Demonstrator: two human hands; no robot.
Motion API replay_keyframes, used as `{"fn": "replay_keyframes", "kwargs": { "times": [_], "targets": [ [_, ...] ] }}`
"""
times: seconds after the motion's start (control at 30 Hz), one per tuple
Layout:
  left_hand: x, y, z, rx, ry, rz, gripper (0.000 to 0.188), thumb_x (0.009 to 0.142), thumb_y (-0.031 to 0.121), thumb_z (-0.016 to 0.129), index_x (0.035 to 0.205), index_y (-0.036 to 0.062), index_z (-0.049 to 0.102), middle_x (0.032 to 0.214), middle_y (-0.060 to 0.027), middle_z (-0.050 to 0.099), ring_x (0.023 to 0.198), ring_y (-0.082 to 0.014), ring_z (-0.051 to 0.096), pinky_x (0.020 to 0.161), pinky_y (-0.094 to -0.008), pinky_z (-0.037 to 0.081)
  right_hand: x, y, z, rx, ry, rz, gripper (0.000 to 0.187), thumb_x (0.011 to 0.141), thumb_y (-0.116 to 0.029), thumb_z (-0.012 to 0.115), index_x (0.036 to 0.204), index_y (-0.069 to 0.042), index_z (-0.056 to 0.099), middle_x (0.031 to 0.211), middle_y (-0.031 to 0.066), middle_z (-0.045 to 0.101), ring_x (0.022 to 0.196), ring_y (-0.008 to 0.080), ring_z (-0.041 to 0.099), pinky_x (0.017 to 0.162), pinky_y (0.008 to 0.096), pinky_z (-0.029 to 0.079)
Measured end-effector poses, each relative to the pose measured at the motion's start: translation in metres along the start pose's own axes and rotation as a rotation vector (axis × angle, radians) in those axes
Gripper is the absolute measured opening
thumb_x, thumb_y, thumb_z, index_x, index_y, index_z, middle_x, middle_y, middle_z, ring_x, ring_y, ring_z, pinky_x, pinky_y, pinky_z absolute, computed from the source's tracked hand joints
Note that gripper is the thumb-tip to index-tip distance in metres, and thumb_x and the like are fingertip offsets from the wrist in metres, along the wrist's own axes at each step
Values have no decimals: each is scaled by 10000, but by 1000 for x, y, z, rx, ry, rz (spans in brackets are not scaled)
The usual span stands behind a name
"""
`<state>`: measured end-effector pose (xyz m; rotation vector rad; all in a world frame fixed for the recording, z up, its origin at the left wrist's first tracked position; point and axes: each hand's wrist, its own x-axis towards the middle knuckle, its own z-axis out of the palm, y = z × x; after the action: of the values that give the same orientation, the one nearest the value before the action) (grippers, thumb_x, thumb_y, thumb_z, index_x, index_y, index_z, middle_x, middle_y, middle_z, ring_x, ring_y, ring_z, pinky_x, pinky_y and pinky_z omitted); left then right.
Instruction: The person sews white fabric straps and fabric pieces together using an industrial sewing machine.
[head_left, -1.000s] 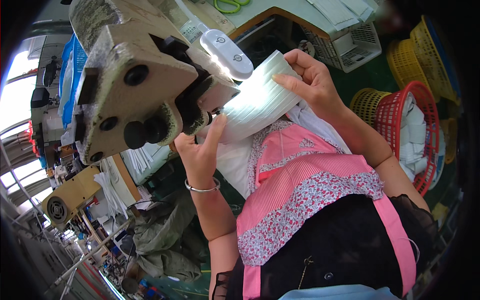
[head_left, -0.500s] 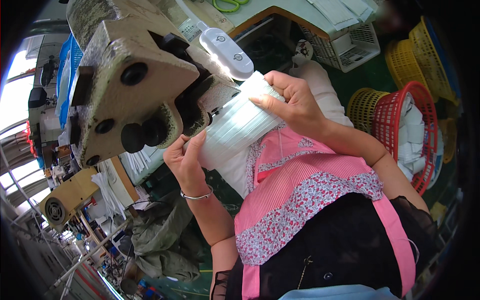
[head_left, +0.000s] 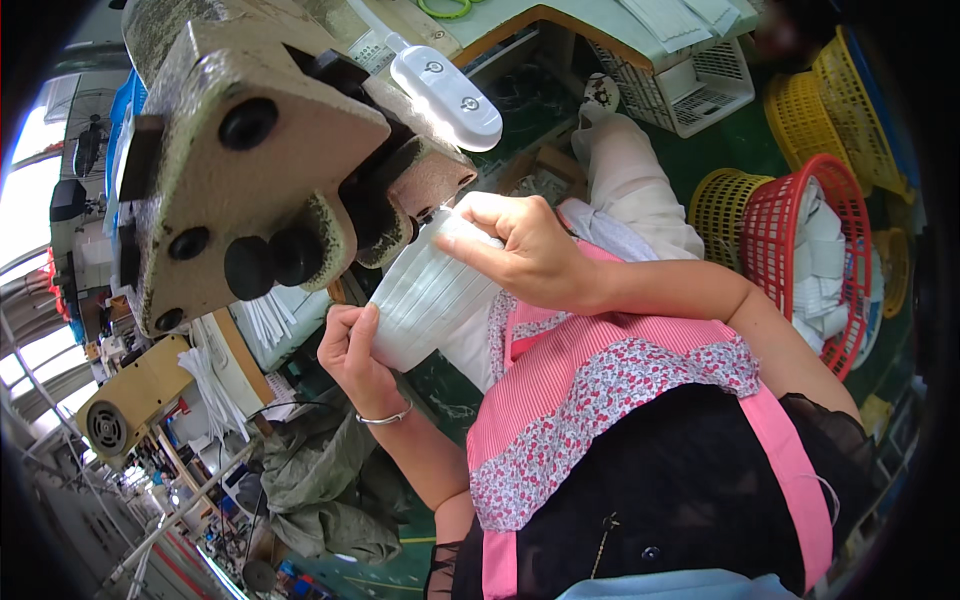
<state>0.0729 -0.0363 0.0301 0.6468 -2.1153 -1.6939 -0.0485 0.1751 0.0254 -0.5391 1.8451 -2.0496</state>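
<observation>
A white pleated face mask (head_left: 432, 298) is stretched between my two hands, just below the head of a bulky beige machine (head_left: 290, 150). My left hand (head_left: 356, 358) pinches its lower left end between thumb and fingers. At the upper right end, my right hand (head_left: 530, 250) grips it with the thumb on top, close to the small working tip of the machine. The mask's upper edge lies against or just beside that tip; I cannot tell whether they touch. A white lamp (head_left: 447, 97) is fixed to the machine above my right hand.
At the right stand a red basket (head_left: 795, 250) with white pieces in it and yellow baskets (head_left: 800, 115). A white crate (head_left: 690, 95) sits under the table (head_left: 550, 18) at the back. Grey-green cloth (head_left: 325, 480) hangs low at the left.
My right hand has moved left and down along the mask, closer to the machine's tip. My left hand has shifted slightly down and left. The view has moved a little.
</observation>
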Motion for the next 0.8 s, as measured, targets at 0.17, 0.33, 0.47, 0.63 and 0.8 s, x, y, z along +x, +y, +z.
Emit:
{"fn": "replay_keyframes", "kwargs": {
  "times": [0.17, 0.33, 0.47, 0.63, 0.8],
  "targets": [
    [-13, -10, -7, -39, -13, -87, 99, 884, 32, 642, 789, 5, 643, 760, 30, 539, 669, -53, 414, 629, -219, 290, 1, 5, -6, -86, -89, -9, 187, 898, -145, 683, 893, 33, 627, 741, 137, 622, 667, 99, 545, 613, 304, 464],
    [-23, -7, 31, -553, -120, -370, 135, 864, -46, 664, 999, -54, 652, 909, -21, 647, 803, -79, 569, 723, -224, 426, -17, 22, -66, 200, 168, 77, 120, 970, -121, 611, 1015, -15, 641, 900, 26, 671, 792, 73, 597, 696, 231, 488],
    [-15, 0, 77, -547, -233, -254, 134, 908, 4, 674, 1025, -61, 685, 864, -2, 656, 760, -61, 574, 699, -203, 436, -32, 18, -117, 339, 283, 130, 141, 986, -136, 609, 1061, -19, 624, 968, 49, 686, 852, 64, 634, 756, 212, 503],
    [-1, 31, 117, -318, -172, -16, 122, 936, 61, 661, 960, -53, 697, 800, 8, 619, 677, -44, 507, 618, -196, 385, -38, 27, -140, 385, 439, 22, 152, 983, -135, 625, 1075, -15, 609, 968, 43, 685, 846, 62, 630, 765, 206, 493],
    [2, 29, 120, -318, -87, 13, 110, 922, 59, 669, 910, -42, 714, 737, 20, 595, 652, -38, 472, 585, -202, 348, -28, 27, -138, 419, 420, 0, 148, 981, -134, 626, 1068, -16, 608, 965, 40, 683, 839, 56, 624, 757, 203, 488]
  ]
}}
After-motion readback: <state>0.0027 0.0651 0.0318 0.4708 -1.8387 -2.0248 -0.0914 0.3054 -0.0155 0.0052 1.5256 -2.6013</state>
